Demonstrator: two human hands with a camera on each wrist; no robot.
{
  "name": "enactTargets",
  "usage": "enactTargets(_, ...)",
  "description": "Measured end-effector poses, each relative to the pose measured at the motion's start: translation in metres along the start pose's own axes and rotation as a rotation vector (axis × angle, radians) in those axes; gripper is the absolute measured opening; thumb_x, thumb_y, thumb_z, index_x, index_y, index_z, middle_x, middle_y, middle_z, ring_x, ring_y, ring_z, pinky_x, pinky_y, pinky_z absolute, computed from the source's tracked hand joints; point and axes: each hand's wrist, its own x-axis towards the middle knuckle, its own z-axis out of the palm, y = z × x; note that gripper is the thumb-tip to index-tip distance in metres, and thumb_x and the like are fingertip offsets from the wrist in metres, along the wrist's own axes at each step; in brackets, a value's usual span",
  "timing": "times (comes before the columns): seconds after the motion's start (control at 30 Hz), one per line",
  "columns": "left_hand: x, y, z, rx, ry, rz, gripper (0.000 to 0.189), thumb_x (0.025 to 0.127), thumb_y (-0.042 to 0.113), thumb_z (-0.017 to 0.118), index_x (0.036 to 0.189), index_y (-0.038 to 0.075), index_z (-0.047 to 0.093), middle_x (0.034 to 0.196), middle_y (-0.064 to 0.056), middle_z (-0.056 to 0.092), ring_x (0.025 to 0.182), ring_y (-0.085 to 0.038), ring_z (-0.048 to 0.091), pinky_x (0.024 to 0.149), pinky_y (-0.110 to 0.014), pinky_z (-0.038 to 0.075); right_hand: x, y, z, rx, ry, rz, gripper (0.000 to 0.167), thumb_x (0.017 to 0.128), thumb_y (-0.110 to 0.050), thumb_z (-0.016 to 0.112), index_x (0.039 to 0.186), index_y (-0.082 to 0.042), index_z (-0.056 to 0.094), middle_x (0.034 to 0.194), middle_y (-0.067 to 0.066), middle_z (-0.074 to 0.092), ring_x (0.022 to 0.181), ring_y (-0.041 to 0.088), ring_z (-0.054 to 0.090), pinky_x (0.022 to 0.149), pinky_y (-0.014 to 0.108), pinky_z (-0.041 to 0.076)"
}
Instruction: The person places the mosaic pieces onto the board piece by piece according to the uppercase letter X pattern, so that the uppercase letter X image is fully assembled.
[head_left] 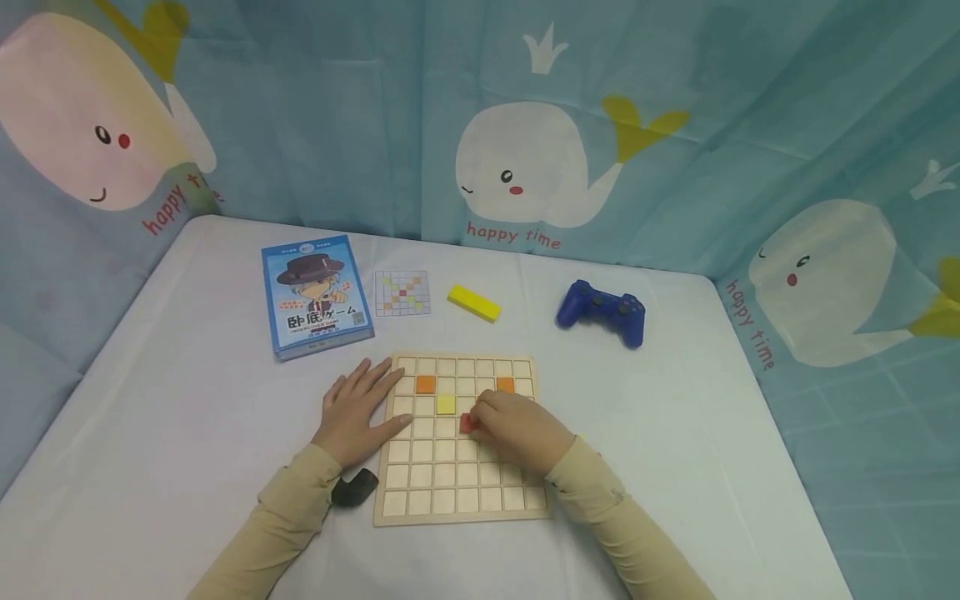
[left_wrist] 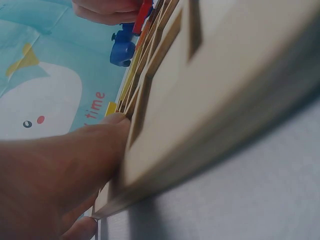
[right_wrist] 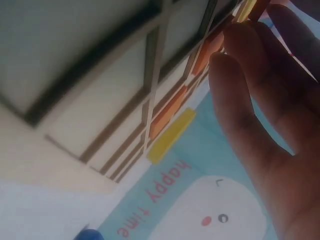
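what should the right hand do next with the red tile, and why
Probably lower the red tile flat into the middle square of the board and let go. The right hand pinches it there, the printed card shows a red square at its centre, and the left hand rests on the board's left edge, which may help steady it.

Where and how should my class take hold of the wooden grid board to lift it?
Probably by its left and right rims, from both sides at once: the wooden grid board lies flat, looks wide for a single grip and shows a solid edge to pinch. Keep it level, since the yellow tile on it might slip.
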Motion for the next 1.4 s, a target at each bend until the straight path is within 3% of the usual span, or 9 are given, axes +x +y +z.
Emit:
enactTargets(0.2,0.0,0.0004,-0.0006,0.001,0.0,0.0,0.07,0.087,0.042,0.066,0.146,0.013,0.041,0.155,-0.011,0.03,0.145,-0.037,0.014,0.113,-0.06,0.006,-0.0002,-0.0015,0.0008,-0.014,0.014,-0.029,0.011,0.088,-0.022,0.07,0.095,-0.015,0.064,0.088,-0.007,0.06,0.077,0.008,0.059,0.068,0.019,0.051)
enactTargets(0.57,-0.0001,0.0019,-0.0013,0.007,0.011,0.004,0.07,0.087,0.041,0.066,0.145,0.013,0.042,0.155,-0.012,0.031,0.144,-0.038,0.016,0.112,-0.062,0.008,0.0032,-0.0028,0.0014,-0.026,-0.074,-0.013,0.009,0.091,-0.022,0.067,0.098,-0.016,0.065,0.093,-0.008,0.06,0.081,0.005,0.058,0.072,0.019,0.051)
enactTargets(0.9,0.0003,0.0022,-0.0016,0.006,-0.003,-0.004,0.07,0.087,0.042,0.065,0.146,0.014,0.041,0.155,-0.01,0.03,0.145,-0.037,0.014,0.113,-0.061,0.007,0.0032,-0.002,0.0043,-0.033,-0.054,-0.033,0.008,0.091,-0.021,0.068,0.097,-0.016,0.067,0.094,-0.009,0.06,0.084,0.005,0.06,0.075,0.018,0.052)
enactTargets(1.17,-0.0004,0.0035,-0.003,0.002,0.01,0.001,0.069,0.087,0.041,0.066,0.146,0.014,0.042,0.155,-0.011,0.031,0.145,-0.037,0.016,0.113,-0.061,0.007,0.0037,-0.0024,0.0056,-0.025,-0.076,0.002,0.01,0.091,-0.023,0.067,0.099,-0.017,0.067,0.096,-0.009,0.06,0.086,0.005,0.06,0.076,0.019,0.052)
enactTargets(1.4,-0.0003,0.002,-0.0018,0.003,0.003,0.004,0.07,0.087,0.041,0.065,0.146,0.013,0.041,0.155,-0.011,0.03,0.145,-0.037,0.015,0.113,-0.061,0.007,-0.0031,0.0004,0.0012,-0.011,-0.04,0.032,0.014,0.089,-0.022,0.068,0.101,-0.015,0.066,0.097,-0.006,0.061,0.081,0.007,0.06,0.072,0.02,0.053)
